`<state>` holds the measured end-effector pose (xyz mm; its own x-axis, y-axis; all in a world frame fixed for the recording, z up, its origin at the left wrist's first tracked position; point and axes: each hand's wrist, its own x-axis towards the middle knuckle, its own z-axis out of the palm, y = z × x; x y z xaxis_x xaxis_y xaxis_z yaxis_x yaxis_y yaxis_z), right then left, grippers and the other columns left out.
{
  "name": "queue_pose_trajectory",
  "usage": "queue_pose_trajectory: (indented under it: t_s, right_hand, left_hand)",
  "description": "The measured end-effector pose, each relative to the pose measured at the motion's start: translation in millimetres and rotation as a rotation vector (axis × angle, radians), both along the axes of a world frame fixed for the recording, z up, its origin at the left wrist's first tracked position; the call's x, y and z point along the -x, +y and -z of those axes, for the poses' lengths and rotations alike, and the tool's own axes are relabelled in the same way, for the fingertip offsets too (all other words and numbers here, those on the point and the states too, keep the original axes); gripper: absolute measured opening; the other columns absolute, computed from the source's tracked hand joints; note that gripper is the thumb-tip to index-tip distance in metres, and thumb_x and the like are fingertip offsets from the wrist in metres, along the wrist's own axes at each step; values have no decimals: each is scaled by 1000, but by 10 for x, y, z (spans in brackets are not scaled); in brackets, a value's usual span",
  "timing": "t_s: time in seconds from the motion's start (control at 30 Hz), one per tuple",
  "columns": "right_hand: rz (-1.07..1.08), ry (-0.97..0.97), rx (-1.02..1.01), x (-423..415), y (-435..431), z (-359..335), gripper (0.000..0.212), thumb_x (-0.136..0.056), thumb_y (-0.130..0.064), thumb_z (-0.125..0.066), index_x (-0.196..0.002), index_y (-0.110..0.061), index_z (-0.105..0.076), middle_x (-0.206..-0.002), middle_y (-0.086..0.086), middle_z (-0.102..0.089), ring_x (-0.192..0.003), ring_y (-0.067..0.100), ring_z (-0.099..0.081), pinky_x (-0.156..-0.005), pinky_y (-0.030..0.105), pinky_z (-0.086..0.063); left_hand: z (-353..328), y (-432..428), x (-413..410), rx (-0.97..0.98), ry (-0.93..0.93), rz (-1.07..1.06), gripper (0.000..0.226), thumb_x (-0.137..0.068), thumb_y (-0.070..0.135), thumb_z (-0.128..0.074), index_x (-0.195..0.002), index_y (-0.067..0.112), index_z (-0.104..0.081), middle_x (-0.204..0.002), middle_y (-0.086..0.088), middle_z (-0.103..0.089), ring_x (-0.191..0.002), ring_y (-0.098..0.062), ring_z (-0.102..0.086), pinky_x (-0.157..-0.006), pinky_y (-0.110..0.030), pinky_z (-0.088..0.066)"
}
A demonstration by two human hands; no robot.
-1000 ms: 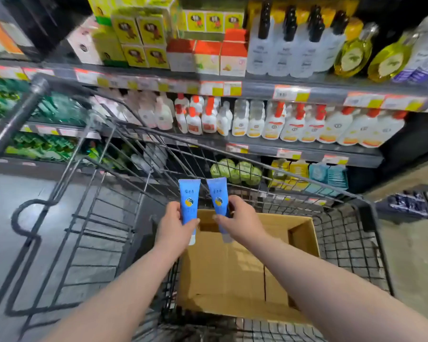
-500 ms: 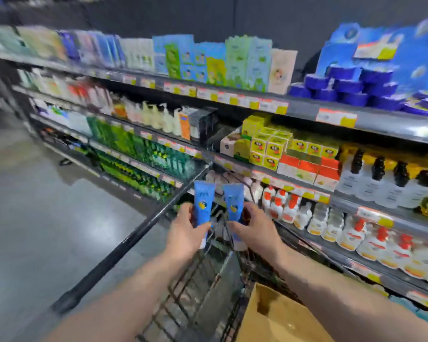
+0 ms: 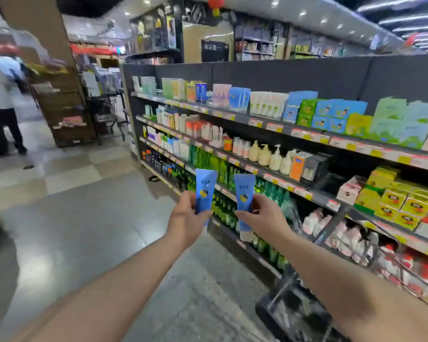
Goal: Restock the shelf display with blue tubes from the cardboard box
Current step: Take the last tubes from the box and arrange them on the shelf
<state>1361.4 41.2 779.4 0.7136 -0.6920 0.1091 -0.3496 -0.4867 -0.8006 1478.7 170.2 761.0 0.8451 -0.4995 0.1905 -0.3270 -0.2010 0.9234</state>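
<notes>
**shelfrat:** Fingers first. The left hand (image 3: pixel 185 218) has its thumb and fingertips (image 3: pixel 203 214) pinched round the lower part of the left tube (image 3: pixel 206 185). The right hand (image 3: pixel 263 218) does the same with the right tube (image 3: pixel 244 190). Both blue tubes are upright, crimped end up, side by side mid-frame and a little apart. The cardboard box isn't in shot.

**aisle9:** That pinch is my worry. They're slick tubes held low with most of the length sticking up, so one bump and a tube slides out onto the floor (image 3: pixel 89 218).

**shelfrat:** The cart (image 3: pixel 294 307) in the lower right sits right under the right forearm too, easy to clip. And the shelves (image 3: pixel 257 123) across the right half look packed. I can't spot a gap or matching tubes, so the wrong slot is a real risk.

**aisle9:** With both hands full, there's nothing free to clear space, so neighbours get knocked over. The person (image 3: pixel 0 107) at the far left edge is well apart, no issue there
</notes>
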Motion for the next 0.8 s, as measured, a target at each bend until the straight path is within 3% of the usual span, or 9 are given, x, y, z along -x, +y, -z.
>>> queue_pose_trajectory:
  t_s: [0.1, 0.2, 0.4, 0.6, 0.8]
  right_hand:
    - [-63, -12, -17, -405, 364, -96, 28, -82, -27, -70, -105, -17, -60, -91, -3, -62, -81, 15, -58, -68, 31, -47]
    - [-76, -11, -1, -720, 559, -189, 27, -82, -25, -70, -106, -16, -61, -95, 1, -64, -88, 22, -61, -80, 39, -50]
    - [-84, 4, 18, -1288, 450, -269, 27, -83, -23, -68, -108, -15, -59, -101, 3, -65, -90, 22, -62, -81, 39, -51]
    - [-96, -42, 8, -2172, 10, -287, 28, -83, -25, -69, -107, -15, -59, -100, 2, -65, -89, 20, -62, -80, 39, -51]
    - [-121, -76, -11, -3061, -718, -443, 28, -85, -24, -67, -110, -19, -57, -104, -2, -64, -91, 17, -62, -78, 33, -51]
  left_hand:
    - [-109, 432, -410, 7, -18, -53, 31, -79, 6, -69, -81, 24, -44, -79, -3, -53, -73, -23, -51, -70, -41, -46]
    - [-177, 653, -706, 32, 3, -73, 36, -79, 4, -68, -75, 27, -41, -73, 2, -52, -71, -25, -50, -69, -40, -47]
    - [-184, 593, -1214, 18, -39, -38, 31, -79, 6, -67, -97, 17, -45, -89, -2, -56, -78, -22, -54, -70, -28, -39]
    - [-201, 245, -1986, -8, -14, -34, 30, -83, 8, -66, -99, 19, -44, -80, 7, -54, -74, -20, -53, -66, -29, -42]
    - [-447, -510, -2954, -60, -16, -73, 31, -82, 9, -67, -104, 15, -46, -98, -6, -57, -79, -22, -52, -72, -29, -41]
